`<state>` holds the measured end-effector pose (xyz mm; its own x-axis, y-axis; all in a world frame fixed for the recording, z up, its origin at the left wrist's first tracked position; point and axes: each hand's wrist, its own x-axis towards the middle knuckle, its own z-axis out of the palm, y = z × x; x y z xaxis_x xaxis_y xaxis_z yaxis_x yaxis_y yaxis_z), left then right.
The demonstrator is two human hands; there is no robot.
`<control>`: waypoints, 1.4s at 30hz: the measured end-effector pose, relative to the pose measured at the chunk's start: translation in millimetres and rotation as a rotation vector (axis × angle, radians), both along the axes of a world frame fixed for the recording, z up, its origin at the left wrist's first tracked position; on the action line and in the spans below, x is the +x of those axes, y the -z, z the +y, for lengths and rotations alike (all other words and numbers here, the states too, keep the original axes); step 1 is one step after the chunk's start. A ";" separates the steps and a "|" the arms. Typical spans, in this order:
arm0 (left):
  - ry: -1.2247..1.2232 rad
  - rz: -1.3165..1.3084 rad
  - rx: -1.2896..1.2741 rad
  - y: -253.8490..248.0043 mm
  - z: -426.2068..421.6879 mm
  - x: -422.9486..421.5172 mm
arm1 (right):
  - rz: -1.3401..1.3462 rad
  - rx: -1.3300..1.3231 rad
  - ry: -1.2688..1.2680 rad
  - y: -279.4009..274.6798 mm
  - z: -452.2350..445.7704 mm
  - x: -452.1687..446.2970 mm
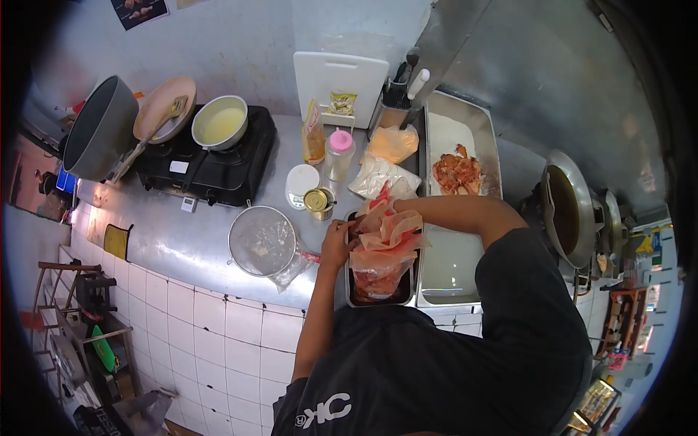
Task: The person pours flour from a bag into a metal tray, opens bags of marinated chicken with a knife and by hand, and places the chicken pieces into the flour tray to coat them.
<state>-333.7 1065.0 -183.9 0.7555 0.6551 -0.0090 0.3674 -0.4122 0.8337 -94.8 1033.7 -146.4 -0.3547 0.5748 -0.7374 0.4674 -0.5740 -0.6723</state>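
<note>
A pinkish translucent plastic bag (389, 240) stands in a deep metal container (349, 291), its upper edges crumpled and spread. Reddish raw meat (374, 283) shows through its lower part. My left hand (337, 243) is at the left side of the bag, with its fingers curled on the bag's edge by the container rim. My right forearm (451, 212) reaches across from the right to the top of the bag; the bag's folds hide most of my right hand, so its fingers do not show.
At right, a long metal tray (496, 156) holds white powder and reddish meat pieces (458, 172); a tray of whitish liquid (452, 269) sits nearer. Left of the bag are a mesh strainer (262, 240), an opened can (318, 203), a pink-lidded bottle (339, 156) and a stove (251, 163) bearing pans.
</note>
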 end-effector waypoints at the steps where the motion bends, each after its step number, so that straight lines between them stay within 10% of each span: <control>1: -0.015 -0.013 0.018 -0.5 -0.4 3.4 | 0.003 -0.005 0.000 1.1 -0.6 1.3; 21: -0.002 -0.068 0.237 37.9 -0.8 15.9 | 0.301 -0.066 0.265 -50.9 -2.9 40.9; 27: -0.143 -0.217 0.012 6.3 -13.6 -7.2 | -0.540 0.506 -0.365 -188.6 -35.4 53.2; 42: -0.063 -0.178 -0.718 -61.9 -130.2 -180.5 | 0.079 0.628 0.900 -168.8 -150.3 103.0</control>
